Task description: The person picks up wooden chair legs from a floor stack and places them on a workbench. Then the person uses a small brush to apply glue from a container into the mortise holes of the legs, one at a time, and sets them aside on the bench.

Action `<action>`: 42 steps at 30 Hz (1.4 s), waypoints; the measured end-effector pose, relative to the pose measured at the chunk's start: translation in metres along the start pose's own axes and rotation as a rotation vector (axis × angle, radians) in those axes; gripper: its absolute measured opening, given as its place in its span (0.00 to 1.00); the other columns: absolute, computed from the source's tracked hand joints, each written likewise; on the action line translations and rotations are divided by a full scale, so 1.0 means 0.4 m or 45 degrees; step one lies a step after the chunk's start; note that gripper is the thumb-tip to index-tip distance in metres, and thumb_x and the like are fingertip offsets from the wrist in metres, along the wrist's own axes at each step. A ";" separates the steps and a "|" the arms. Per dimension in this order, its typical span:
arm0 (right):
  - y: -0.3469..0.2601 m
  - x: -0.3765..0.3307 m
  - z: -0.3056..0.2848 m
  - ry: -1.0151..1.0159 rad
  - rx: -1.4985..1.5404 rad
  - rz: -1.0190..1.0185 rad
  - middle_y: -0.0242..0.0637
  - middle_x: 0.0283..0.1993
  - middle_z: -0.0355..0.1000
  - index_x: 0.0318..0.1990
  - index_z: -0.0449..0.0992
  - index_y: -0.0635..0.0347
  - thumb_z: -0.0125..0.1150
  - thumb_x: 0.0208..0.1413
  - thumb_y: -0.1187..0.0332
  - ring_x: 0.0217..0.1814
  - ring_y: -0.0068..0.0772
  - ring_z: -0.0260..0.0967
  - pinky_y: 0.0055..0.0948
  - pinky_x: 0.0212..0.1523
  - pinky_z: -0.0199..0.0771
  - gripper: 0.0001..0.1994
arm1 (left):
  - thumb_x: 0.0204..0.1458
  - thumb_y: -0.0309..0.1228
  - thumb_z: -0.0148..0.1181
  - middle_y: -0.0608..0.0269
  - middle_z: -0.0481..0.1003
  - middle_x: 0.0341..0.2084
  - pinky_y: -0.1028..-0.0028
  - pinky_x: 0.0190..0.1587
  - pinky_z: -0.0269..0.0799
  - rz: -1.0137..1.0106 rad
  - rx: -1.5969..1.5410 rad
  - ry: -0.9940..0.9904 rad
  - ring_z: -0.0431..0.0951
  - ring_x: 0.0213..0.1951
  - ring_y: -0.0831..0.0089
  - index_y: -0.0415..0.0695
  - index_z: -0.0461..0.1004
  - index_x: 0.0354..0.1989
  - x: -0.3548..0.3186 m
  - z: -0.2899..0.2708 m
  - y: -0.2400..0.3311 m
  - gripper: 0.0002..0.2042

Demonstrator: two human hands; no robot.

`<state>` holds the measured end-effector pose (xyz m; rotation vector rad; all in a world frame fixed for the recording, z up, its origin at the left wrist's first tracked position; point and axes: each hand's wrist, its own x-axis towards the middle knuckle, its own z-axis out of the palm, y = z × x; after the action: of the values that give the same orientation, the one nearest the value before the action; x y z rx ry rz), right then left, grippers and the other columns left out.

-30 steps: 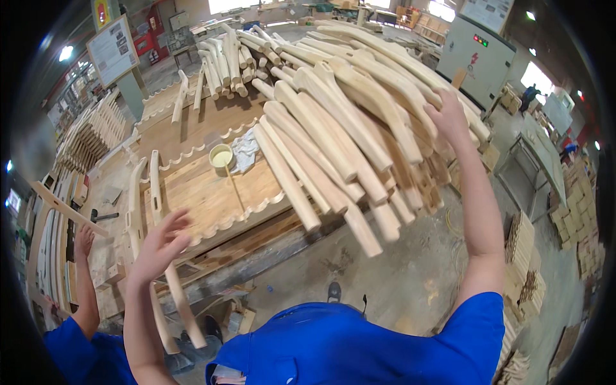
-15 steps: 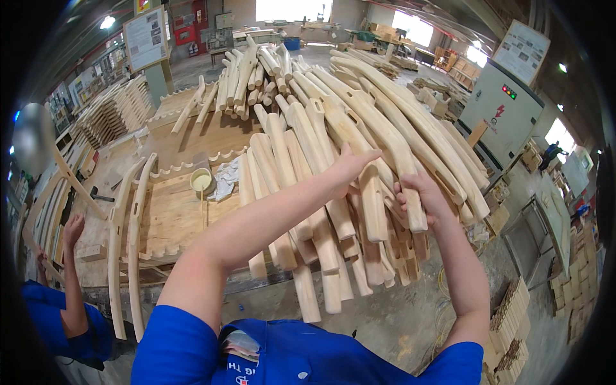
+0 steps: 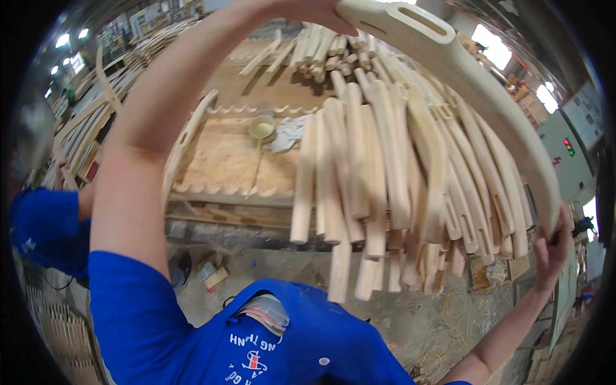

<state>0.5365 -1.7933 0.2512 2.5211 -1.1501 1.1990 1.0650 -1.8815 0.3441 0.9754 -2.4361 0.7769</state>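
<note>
Holding curved wooden piece aloft over pile: gripped low by right hand, met at slotted end by left hand, cannot tell how closed. Probably stiff, fairly heavy, smooth; best held near both ends.

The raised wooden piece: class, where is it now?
In the head view, the raised wooden piece arches across the upper right, beside the wooden pile, from the left hand to the right hand.
</note>
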 end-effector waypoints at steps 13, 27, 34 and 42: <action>-0.012 0.143 0.464 0.019 0.154 0.484 0.45 0.60 0.62 0.61 0.61 0.60 0.56 0.54 0.63 0.63 0.36 0.57 0.33 0.62 0.55 0.26 | 0.43 0.38 0.61 0.48 0.76 0.36 0.65 0.42 0.71 -1.430 -0.485 -0.062 0.76 0.37 0.60 0.36 0.68 0.50 -0.748 -0.003 0.110 0.26; -0.166 0.079 0.569 -0.203 0.976 0.825 0.34 0.25 0.67 0.54 0.64 0.64 0.54 0.46 0.74 0.16 0.23 0.64 0.21 0.14 0.65 0.24 | 0.38 0.31 0.57 0.37 0.72 0.43 0.61 0.52 0.67 -1.967 -0.341 -0.327 0.72 0.49 0.47 0.33 0.64 0.49 -1.047 0.329 0.061 0.27; -0.366 0.052 0.461 0.022 1.052 0.786 0.37 0.33 0.67 0.61 0.58 0.64 0.57 0.44 0.74 0.23 0.20 0.65 0.20 0.18 0.67 0.32 | 0.41 0.32 0.57 0.38 0.71 0.47 0.62 0.54 0.66 -1.980 -0.500 -0.380 0.70 0.52 0.49 0.33 0.64 0.52 -1.053 0.384 -0.008 0.28; -0.695 -0.006 0.488 -0.043 1.692 0.706 0.45 0.38 0.64 0.65 0.49 0.64 0.59 0.41 0.75 0.27 0.26 0.68 0.20 0.15 0.71 0.40 | 0.49 0.36 0.54 0.38 0.70 0.48 0.61 0.56 0.63 -1.928 -0.613 -0.243 0.70 0.52 0.49 0.33 0.61 0.55 -1.104 0.371 0.014 0.27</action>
<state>0.8452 -1.6751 0.1727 3.0282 -1.3587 2.8107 1.3359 -1.7517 -0.0118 2.1336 -1.1705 -0.4209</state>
